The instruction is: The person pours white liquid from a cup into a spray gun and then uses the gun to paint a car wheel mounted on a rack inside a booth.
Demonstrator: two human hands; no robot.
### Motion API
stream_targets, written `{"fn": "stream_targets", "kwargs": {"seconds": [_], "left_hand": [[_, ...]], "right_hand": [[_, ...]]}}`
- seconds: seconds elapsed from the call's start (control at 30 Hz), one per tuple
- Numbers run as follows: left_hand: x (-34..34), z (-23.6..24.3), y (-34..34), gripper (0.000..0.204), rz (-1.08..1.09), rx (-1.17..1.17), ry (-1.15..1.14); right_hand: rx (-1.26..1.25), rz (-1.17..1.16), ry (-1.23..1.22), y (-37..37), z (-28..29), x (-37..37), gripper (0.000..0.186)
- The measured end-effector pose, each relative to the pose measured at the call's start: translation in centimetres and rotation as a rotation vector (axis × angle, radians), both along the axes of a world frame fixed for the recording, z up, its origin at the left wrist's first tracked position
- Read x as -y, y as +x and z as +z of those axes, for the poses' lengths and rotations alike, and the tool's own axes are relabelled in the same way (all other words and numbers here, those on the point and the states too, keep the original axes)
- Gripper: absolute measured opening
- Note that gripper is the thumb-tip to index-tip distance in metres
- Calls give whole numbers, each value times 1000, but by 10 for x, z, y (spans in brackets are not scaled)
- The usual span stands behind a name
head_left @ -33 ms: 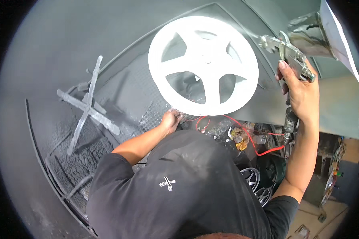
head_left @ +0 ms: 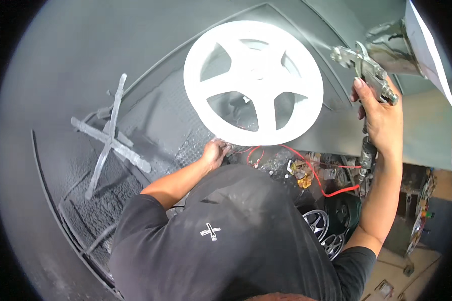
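A white five-spoke car wheel point(head_left: 266, 90) is held up in front of me, its face towards me. My right hand point(head_left: 381, 118) is closed around a metal spray gun point(head_left: 369, 70), right of the wheel. The nozzle points left at the rim from a short distance, and a faint pale mist shows by it. A stained cup point(head_left: 390, 47) sits at the gun, and a red hose point(head_left: 331, 193) runs below. My left hand point(head_left: 214, 153) is at the wheel's lower edge with fingers curled; what they grip is hidden.
A paint-coated cross-shaped stand point(head_left: 110, 139) is on the left. At lower right are silver wheels point(head_left: 316, 223) and a dark green round object point(head_left: 342, 213). Crumpled litter point(head_left: 302, 175) lies below the wheel. A white sheet point(head_left: 431, 55) hangs at upper right.
The wheel appears slightly further left and the spray gun slightly further right and lower. Both hands keep their hold.
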State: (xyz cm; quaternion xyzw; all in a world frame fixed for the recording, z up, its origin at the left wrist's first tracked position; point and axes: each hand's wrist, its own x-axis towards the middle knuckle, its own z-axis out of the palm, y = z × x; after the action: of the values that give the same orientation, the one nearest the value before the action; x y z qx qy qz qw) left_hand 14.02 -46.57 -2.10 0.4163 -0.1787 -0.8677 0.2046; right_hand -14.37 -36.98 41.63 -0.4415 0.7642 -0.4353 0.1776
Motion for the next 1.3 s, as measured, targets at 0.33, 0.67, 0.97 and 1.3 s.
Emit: {"fn": "stream_targets", "kwargs": {"seconds": [0.33, 0.67, 0.97, 1.3], "left_hand": [[37, -5, -4, 30, -80, 205, 80], [246, 7, -12, 62, -425, 362, -349], [219, 25, -55, 67, -85, 192, -278], [-34, 16, -44, 99, 7, 97, 314]], "right_hand": [[445, -194, 98, 8, -1, -173, 54], [301, -630, 227, 34, -20, -266, 47], [281, -514, 143, -15, -4, -260, 54], [207, -514, 30, -8, -26, -262, 59]]}}
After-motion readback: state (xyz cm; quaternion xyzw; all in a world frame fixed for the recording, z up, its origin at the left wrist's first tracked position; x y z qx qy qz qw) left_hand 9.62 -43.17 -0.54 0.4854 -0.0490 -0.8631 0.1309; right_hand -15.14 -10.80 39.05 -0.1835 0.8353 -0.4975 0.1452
